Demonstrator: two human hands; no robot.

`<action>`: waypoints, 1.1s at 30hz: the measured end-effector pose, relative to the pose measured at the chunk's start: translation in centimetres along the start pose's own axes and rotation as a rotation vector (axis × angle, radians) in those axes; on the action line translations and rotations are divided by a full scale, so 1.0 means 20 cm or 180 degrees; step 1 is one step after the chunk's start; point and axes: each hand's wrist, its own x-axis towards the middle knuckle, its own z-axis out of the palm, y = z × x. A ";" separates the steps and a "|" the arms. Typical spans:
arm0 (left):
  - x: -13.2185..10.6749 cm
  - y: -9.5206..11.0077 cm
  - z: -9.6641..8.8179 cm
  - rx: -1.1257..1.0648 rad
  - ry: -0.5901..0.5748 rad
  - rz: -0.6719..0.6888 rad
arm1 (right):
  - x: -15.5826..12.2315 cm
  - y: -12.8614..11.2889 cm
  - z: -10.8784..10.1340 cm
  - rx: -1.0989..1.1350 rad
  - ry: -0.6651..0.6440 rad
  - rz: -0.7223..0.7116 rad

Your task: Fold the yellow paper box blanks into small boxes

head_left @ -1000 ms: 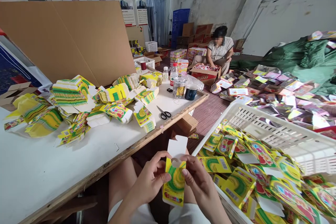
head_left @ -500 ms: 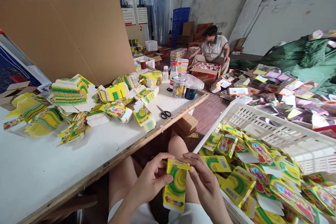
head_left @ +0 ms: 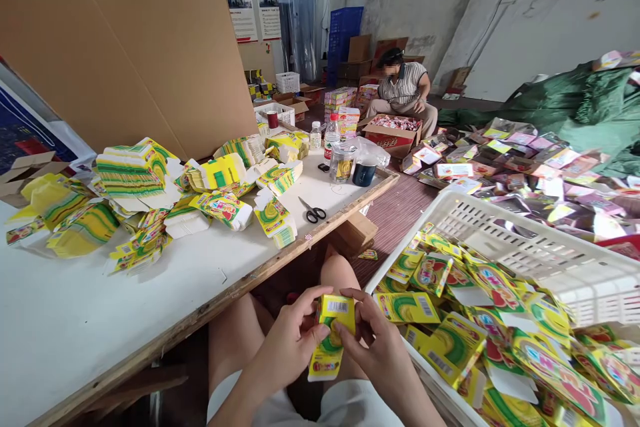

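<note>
A small yellow and green printed carton (head_left: pixel 331 341) is held upright above my lap, its barcode end at the top. My left hand (head_left: pixel 293 340) grips its left side, thumb on the front face. From the right, my right hand (head_left: pixel 375 337) closes on the same carton, with the thumb pressed to its front and fingers along the upper edge. The fingers behind the carton are partly hidden. At my right, a white plastic crate (head_left: pixel 505 220) holds many similar yellow cartons (head_left: pixel 453 350).
On the white table (head_left: pixel 165 307) lie bundles of flat cartons (head_left: pixel 135 173), black-handled scissors (head_left: pixel 315 215), a bottle (head_left: pixel 331 137), a jar (head_left: pixel 343 163) and a dark mug (head_left: pixel 365 174). A person (head_left: pixel 403 87) sits behind a red box (head_left: pixel 390 137). Loose boxes (head_left: pixel 525 167) cover the floor.
The carton's top flap, sticking out to the right earlier, now lies in line with the front, barcode facing me. My right hand has moved left and its thumb now presses the carton.
</note>
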 end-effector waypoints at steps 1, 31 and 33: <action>0.00 0.00 0.00 0.0001 0.0003 -0.0013 | 0.00 0.01 0.00 -0.0059 -0.0015 -0.0006; 0.42 -0.09 -0.43 -0.0092 0.3206 0.0260 | 0.02 -0.12 -0.24 -0.1457 0.2499 -0.0790; 0.51 -0.13 -0.54 -0.0231 0.3035 0.0042 | 0.02 -0.08 -0.22 -0.1319 0.2232 -0.0853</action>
